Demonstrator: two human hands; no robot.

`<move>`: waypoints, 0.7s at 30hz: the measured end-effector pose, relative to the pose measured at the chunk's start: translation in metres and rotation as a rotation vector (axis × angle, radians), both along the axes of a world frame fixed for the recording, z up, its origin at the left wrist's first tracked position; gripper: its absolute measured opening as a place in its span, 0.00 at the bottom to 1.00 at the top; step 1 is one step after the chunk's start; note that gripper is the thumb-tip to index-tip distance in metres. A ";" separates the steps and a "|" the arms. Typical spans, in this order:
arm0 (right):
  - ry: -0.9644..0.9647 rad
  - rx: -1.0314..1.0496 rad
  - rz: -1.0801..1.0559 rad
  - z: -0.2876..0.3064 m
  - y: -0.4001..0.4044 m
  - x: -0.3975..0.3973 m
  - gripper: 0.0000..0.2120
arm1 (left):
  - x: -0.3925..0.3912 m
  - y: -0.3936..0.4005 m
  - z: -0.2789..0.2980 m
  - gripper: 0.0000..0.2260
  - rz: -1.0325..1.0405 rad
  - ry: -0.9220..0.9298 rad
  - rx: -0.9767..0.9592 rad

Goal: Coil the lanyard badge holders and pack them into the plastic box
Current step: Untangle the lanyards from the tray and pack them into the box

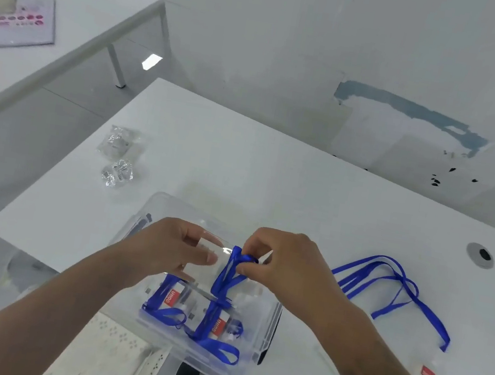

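Blue ribbon: in the head view, the lanyard in hand (231, 269) is being wound around a clear badge holder (211, 254), just above the plastic box (274, 318).
Left hand (178, 247): fingers curled around the clear badge holder, gripping it above the far half of the box.
Right hand (280, 257): fingertips pinch the blue ribbon beside the holder.
Plastic box: transparent, without a lid, standing on the white surface (242, 170) at its near edge.
Done: two packed badge holders (197, 312), each with a red label and blue ribbon, lie inside the box; how tidy their coils are I cannot tell.
In work: one holder, the third, not yet in the box.
Left: one loose lanyard (391, 294) lies spread out to the right of the box, with its badge card (428, 374) nearer to the person; I judge it must still be coiled and packed.
Count: four lanyard holders visible in all, one box, two hands.
Progress: in my judgement about half finished.
Other: two crumpled clear wrappers (116, 157) lie beyond the box, to its left.
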State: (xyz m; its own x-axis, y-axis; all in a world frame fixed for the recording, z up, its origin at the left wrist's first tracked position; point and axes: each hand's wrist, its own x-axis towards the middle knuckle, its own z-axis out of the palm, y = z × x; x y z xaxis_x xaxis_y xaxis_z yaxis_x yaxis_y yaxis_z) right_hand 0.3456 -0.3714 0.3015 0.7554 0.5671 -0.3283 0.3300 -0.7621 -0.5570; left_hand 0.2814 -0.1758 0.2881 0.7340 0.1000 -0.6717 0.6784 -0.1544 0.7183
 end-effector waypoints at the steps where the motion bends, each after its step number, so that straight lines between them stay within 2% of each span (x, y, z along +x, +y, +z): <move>1: 0.013 -0.006 0.008 -0.005 0.005 -0.002 0.10 | -0.003 0.004 -0.007 0.08 0.023 0.025 0.006; 3: 0.032 -0.065 0.051 -0.015 0.018 -0.008 0.11 | -0.011 0.011 -0.021 0.10 0.067 0.063 0.026; 6: 0.022 -0.205 0.118 -0.033 0.030 -0.012 0.11 | -0.019 0.012 -0.045 0.07 0.048 0.116 0.099; 9: 0.027 -0.356 0.191 -0.052 0.037 -0.018 0.10 | -0.023 0.011 -0.065 0.06 -0.018 0.166 0.146; 12: 0.026 -0.454 0.264 -0.068 0.042 -0.025 0.10 | -0.022 0.007 -0.081 0.09 -0.142 0.193 0.230; 15: 0.058 -0.442 0.241 -0.083 0.046 -0.028 0.11 | -0.019 0.008 -0.094 0.08 -0.211 0.193 0.339; 21: 0.086 -0.340 0.171 -0.101 0.067 -0.027 0.12 | -0.014 0.020 -0.100 0.10 -0.358 0.164 0.685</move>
